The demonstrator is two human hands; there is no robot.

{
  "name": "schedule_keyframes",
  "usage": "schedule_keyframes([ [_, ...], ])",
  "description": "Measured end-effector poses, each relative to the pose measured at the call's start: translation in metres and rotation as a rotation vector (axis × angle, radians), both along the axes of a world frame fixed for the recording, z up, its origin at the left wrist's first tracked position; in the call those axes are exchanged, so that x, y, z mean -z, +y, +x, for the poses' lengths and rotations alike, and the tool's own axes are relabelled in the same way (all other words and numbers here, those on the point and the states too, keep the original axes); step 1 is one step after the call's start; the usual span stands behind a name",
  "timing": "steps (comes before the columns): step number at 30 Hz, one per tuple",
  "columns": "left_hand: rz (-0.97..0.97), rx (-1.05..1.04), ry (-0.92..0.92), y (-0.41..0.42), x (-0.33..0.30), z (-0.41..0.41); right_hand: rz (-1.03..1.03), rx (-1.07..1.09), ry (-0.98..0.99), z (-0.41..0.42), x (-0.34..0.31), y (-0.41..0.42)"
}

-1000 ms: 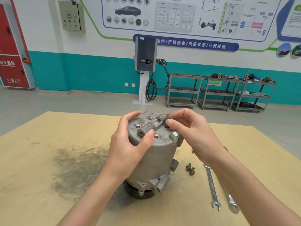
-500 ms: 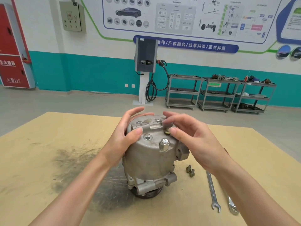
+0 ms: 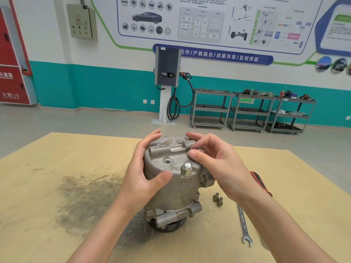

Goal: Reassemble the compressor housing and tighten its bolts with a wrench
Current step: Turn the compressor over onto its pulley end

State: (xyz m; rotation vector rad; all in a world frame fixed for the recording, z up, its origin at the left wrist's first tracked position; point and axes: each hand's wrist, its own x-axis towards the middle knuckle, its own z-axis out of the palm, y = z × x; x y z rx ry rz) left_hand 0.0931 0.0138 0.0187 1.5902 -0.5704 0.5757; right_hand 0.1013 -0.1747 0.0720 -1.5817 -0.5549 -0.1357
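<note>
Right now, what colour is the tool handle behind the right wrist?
Red with black, on the handle; head view shows it.

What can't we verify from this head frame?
- Whether a bolt sits under the right hand: its fingertips cover that hole on the compressor housing.
- Housing's far side: hidden by its own body and the left hand.
- Second wrench: mostly behind the right forearm.
- Red-handled tool: tip hidden by the wrist.
- Open-end wrench size marking: too small.

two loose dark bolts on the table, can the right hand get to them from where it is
Probably yes: the two loose dark bolts lie uncovered on the wooden table just below the right hand, though its fingertips are busy at the grey metal compressor housing.
</note>
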Motion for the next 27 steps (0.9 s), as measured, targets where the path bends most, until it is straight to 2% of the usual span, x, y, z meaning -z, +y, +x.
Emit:
schedule_keyframes([
  [5, -0.034, 0.070, 0.062, 0.004, 0.017, -0.007, 0.025, -0.021, -0.009, -0.003, 0.001, 0.000],
  [9, -0.004, 0.023, 0.087, 0.005, 0.027, -0.009, 0.072, -0.092, 0.055, -0.004, 0.001, -0.005],
  [16, 0.073, -0.009, 0.061, 0.007, 0.035, -0.009, 0.145, -0.090, 0.103, -0.004, 0.003, -0.004],
  [27, 0.072, -0.089, 0.015, -0.003, 0.038, -0.010, 0.068, -0.102, 0.119, 0.002, -0.003, -0.010],
])
